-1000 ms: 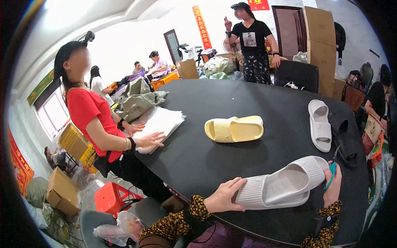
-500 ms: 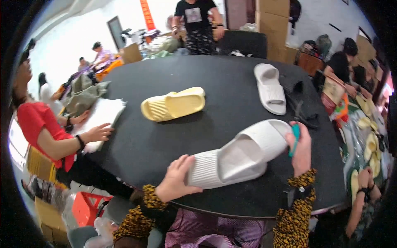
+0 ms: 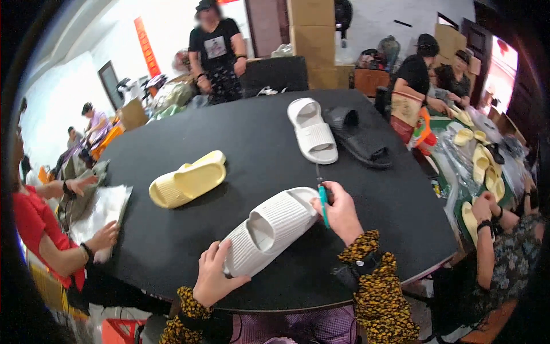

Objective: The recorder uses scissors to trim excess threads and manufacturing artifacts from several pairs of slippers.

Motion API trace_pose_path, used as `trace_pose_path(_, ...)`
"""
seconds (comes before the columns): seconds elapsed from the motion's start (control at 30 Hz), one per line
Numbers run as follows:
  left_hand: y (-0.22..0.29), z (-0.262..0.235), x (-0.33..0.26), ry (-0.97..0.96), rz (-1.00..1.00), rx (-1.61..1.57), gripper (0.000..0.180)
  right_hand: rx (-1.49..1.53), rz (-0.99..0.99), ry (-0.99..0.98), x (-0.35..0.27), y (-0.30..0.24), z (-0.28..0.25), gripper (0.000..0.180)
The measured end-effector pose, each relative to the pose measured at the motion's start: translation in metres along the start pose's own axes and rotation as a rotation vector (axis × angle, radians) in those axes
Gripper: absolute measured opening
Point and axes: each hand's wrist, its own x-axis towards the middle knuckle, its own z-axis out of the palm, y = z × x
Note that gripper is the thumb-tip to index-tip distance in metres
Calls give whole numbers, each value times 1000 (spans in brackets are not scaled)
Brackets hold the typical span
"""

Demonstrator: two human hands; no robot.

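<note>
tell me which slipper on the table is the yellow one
The yellow slipper, lying alone left of centre; the other slippers are white or black.

white slipper (image 3: 269, 229): matt foam-like plastic, finely ribbed across strap and sole, held at the heel end by the left hand (image 3: 213, 278).
tool (image 3: 323, 202): glossy teal plastic handle with a thin dark metal-looking tip, gripped in the right hand (image 3: 342, 213).
table (image 3: 252, 137): black top, smooth, a dull sheen where light falls.
yellow slipper (image 3: 188, 179): same matt ribbed foam, pale yellow.
second white slipper (image 3: 312, 129): matt, ribbed strap.
black slipper (image 3: 358, 137): matt dark foam or rubber, hard to tell.
sleeves (image 3: 375, 281): soft printed cloth, leopard pattern.
sheets (image 3: 103, 207): pale, slightly shiny, thin plastic or paper.
boxes (image 3: 312, 28): plain brown cardboard, matt.
</note>
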Motion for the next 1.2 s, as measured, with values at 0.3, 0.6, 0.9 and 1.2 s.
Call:
trace_pose_path(0.3,41,3,47,-210,131,64,89,249,-108,353,2,-16,-23,38)
trace_pose_path(0.6,80,110,157,-170,486,-345,68,480,-185,250,-13,-44,-26,40)
trace_pose_path(0.9,58,67,164,-190,333,-324,49,635,-28,145,-16,-50,-24,38)
trace_pose_path(1.2,-82,-50,171,380,-224,561,57,292,-172,130,-22,-35,-19,39)
